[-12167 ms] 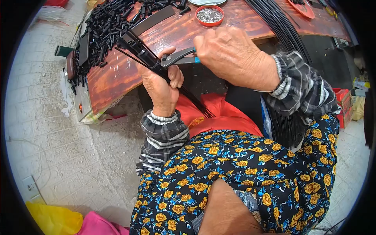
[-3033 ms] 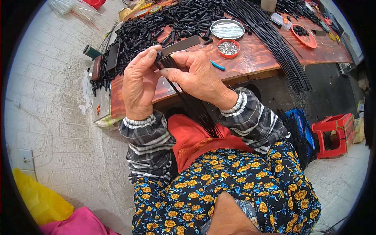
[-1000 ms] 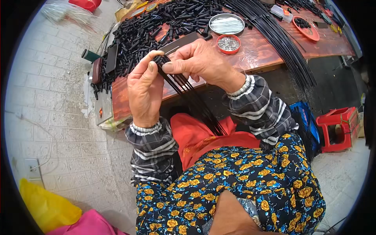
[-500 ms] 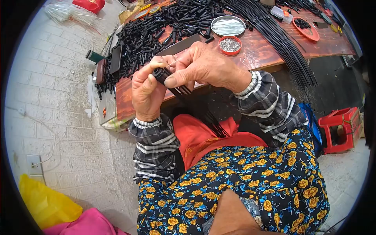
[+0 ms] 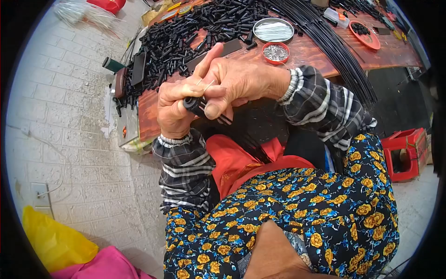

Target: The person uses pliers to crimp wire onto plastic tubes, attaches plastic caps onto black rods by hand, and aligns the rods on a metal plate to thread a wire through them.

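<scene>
My left hand is closed around a black cylindrical fitting, its round end facing me. Slim black rods run from below my hands down toward my lap; how they join the fitting is hidden. My right hand meets the left at the fitting, its thumb and a finger bent in a pinch. A thin pale wire shows between the fingers of both hands, held by the right. One finger points up and away from the fitting.
On the wooden table are a heap of black tubular parts, a tin of pale wires, a red dish of small metal pieces and long black rods. A red stool stands at right.
The right hand has turned and come down slightly over the fitting, and a finger now points upward. The fitting has shifted a little lower. The right sleeve has swung outward.
</scene>
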`<state>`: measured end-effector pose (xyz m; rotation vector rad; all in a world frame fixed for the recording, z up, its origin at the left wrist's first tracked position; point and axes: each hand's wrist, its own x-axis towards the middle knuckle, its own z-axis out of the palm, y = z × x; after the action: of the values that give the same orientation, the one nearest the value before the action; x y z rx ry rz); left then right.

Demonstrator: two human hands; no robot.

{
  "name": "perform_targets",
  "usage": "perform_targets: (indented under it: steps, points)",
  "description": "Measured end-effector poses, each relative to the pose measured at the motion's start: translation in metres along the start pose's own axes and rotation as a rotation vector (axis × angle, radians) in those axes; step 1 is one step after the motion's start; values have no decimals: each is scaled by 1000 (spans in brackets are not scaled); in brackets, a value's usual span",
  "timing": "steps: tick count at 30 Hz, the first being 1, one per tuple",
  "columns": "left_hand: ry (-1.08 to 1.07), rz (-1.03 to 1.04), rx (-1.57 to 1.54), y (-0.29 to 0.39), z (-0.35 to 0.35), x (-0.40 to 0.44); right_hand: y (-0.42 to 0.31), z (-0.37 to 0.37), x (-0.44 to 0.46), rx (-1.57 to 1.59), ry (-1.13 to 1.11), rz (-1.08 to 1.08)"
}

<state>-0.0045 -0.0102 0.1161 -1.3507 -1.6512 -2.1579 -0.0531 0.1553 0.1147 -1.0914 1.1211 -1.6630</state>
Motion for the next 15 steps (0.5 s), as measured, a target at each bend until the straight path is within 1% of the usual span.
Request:
perform_targets:
  steps: [1,2,3,6,7,8,9,10,11,12,13,14,15]
  points:
    - [-51,38,-24,-2,-2,2,0,-1,1,-1,0,4]
    - [-81,86,-17,-6,-2,5,1,-4,2,-6,-90,0]
    - [-78,86,-18,-5,-3,5,2,-5,3,-11,-180,-6]
    - [-110,88,3,1,1,3,4,-9,3,-9,-170,0]
    - [39,-6,-1,9,10,0,-5,-7,-1,-18,-173,1]
    - [193,-97,-7,13,16,-2,-18,-3,-8,-150,-8,13]
    - [294,-123,-7,14,15,-2,-26,-1,-14,-286,154,26]
    - [405,-151,71,13,16,-2,-20,-2,-15,-293,282,-11]
    - [516,-181,146,11,17,-2,-17,0,-15,-328,394,-99]
    - [518,-168,142,11,21,0,-11,-4,-13,-411,410,-166]
    - [589,-202,192,10,26,4,-8,-7,-12,-492,428,-233]
    - [656,-239,239,8,31,7,-7,-9,-15,-503,432,-230]
    - [653,-232,229,5,36,8,-9,-6,-19,-599,504,-197]
